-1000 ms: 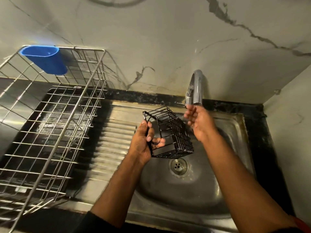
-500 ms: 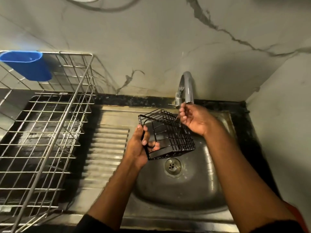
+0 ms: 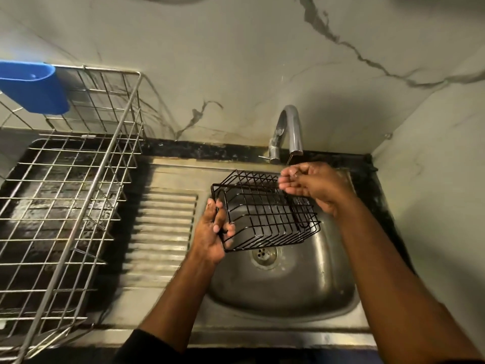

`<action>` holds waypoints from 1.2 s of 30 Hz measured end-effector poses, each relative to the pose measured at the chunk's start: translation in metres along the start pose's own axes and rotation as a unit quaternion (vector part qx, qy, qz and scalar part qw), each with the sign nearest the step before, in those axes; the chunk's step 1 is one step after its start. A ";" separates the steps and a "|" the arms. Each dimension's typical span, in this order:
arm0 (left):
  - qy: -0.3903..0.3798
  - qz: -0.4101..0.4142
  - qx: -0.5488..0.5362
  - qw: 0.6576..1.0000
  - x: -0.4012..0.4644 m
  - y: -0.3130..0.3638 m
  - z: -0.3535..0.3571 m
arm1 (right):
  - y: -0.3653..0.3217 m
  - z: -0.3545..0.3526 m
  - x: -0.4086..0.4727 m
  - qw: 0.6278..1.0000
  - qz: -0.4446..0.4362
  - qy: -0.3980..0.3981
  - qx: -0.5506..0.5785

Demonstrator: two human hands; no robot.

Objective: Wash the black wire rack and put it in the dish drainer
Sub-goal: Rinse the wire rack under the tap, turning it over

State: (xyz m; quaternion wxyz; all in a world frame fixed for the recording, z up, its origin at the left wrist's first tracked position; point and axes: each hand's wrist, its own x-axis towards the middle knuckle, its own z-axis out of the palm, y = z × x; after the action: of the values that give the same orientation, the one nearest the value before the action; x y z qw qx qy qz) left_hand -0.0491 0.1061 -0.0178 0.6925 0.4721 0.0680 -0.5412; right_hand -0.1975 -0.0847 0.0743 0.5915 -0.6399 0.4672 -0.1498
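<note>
My left hand (image 3: 214, 231) grips the left end of the black wire rack (image 3: 265, 211), a small box-shaped basket held tilted over the steel sink bowl (image 3: 283, 287). My right hand (image 3: 308, 183) is cupped palm up at the rack's far right top edge, just below the spout of the chrome tap (image 3: 290, 132). A thin trickle of water falls from the spout toward that hand. The steel wire dish drainer (image 3: 78, 195) stands to the left on the counter.
A blue plastic cup holder (image 3: 32, 86) hangs on the drainer's back left corner. A ribbed steel draining board (image 3: 162, 232) lies between the drainer and the bowl. The drain (image 3: 264, 254) shows under the rack. Marble walls close in at the back and right.
My right hand has stayed under the spout, fingers opening into a cup. The rack has tipped a little flatter in my left hand. The camera view has shifted slightly.
</note>
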 end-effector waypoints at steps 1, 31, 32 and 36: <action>-0.003 0.003 -0.003 1.000 -0.002 0.001 -0.001 | 0.001 0.002 0.000 1.000 -0.002 -0.002 0.014; 0.049 0.083 -0.090 0.991 -0.020 0.003 -0.034 | 0.049 0.023 -0.004 0.980 0.112 -0.013 0.164; 0.045 0.075 -0.092 0.992 -0.018 0.002 -0.035 | 0.046 0.023 -0.005 0.981 0.104 -0.017 0.164; 0.057 0.041 -0.095 0.993 -0.008 -0.001 -0.045 | 0.044 0.018 -0.008 0.987 0.082 -0.008 0.137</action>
State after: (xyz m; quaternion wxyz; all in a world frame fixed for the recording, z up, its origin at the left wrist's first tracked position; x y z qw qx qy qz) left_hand -0.0341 0.1441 -0.0381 0.7510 0.4361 0.1390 -0.4759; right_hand -0.2066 -0.0613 0.0326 0.6876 -0.5135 0.4882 -0.1587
